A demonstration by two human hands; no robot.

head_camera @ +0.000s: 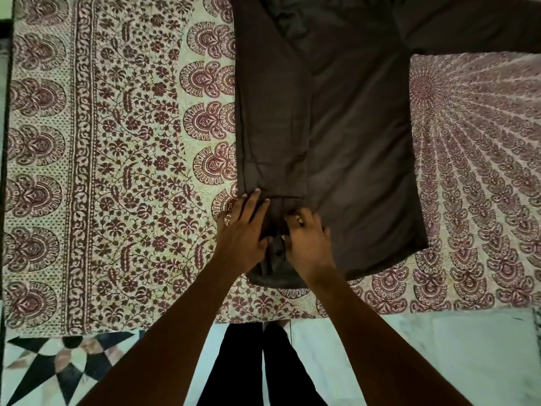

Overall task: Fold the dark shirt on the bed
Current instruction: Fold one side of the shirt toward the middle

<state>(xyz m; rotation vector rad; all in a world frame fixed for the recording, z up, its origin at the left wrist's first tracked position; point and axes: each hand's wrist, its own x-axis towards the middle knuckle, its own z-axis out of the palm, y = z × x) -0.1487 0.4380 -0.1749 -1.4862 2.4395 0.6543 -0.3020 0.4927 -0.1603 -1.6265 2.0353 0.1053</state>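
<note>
A dark brown shirt [357, 136] lies flat on the bed, its hem near the bed's front edge. Its left side is folded inward, and the left sleeve [272, 136] runs down along the fold to a buttoned cuff [276, 259] at the near end. The right sleeve [474, 27] stretches out to the right at the top. My left hand [246, 230] lies flat with straight fingers on the sleeve's left edge. My right hand [307, 238] has curled fingers pinching the cuff fabric beside the button.
A cream bedspread [117, 159] with maroon floral print covers the bed. The bed's front edge [175, 326] runs just below the cuff. Patterned floor tiles [58, 370] and my dark-trousered legs [263, 367] show beneath.
</note>
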